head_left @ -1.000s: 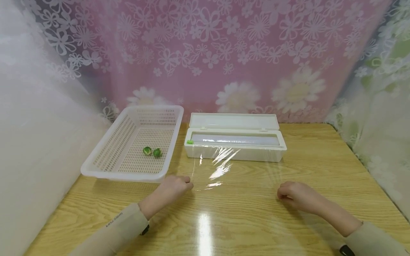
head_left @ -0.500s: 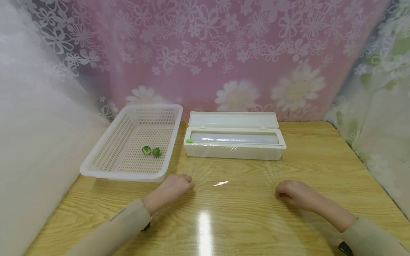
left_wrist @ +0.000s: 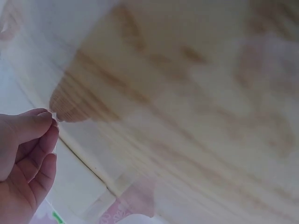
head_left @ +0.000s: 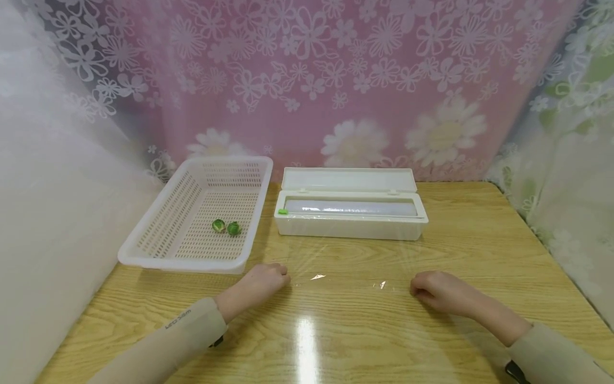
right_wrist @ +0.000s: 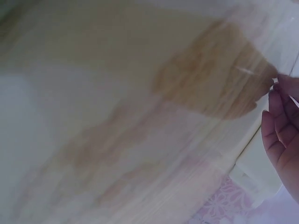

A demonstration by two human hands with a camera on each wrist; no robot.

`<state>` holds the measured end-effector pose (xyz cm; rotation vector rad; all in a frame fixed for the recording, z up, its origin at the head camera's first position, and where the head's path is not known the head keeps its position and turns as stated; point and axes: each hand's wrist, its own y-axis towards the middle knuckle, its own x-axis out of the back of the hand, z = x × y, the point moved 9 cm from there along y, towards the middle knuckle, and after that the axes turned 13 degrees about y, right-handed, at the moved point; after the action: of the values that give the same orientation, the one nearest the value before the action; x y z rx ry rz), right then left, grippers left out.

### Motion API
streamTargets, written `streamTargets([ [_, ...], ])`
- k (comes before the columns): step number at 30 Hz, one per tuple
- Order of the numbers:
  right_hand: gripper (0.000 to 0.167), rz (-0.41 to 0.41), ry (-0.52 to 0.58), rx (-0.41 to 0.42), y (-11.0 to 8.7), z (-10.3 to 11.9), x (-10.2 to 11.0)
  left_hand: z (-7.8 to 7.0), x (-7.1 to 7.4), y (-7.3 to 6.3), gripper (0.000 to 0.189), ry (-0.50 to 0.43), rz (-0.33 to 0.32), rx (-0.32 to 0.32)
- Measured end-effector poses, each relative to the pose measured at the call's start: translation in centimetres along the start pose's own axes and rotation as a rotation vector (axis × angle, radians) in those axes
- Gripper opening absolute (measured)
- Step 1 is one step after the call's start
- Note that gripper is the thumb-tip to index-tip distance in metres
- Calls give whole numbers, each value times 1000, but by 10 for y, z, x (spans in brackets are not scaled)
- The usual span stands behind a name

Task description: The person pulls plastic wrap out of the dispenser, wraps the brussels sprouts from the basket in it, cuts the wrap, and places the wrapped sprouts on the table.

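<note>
A clear sheet of cling film stretches toward me from a white dispenser box, its lid standing up. Inside the box lies the film roll; a small green slide cutter sits at the left end of its front rim. My left hand pinches the film's near left corner between thumb and forefinger, as the left wrist view shows. At the near right corner my right hand pinches the film the same way. The sheet hangs just above the table between both hands.
A white plastic basket with slotted sides stands at the left, two Brussels sprouts on its floor. The wooden table ends at a flowered curtain behind the box. Whitish sheeting hangs at both sides.
Over the last second the glare on the film has shrunk to small spots as the sheet settled lower. Both hands have kept their pinch and barely moved, the right drifting slightly left.
</note>
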<state>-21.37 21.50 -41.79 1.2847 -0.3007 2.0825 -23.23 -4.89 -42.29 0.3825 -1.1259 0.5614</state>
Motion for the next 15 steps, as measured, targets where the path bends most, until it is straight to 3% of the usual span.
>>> streamTargets([
  [8, 11, 8, 54, -8, -4, 0, 2, 1, 1, -3, 7, -59, -22, 18],
  [15, 11, -28, 228, -79, -4, -3, 14, -1, -1, -5, 10, -14, -23, -20],
])
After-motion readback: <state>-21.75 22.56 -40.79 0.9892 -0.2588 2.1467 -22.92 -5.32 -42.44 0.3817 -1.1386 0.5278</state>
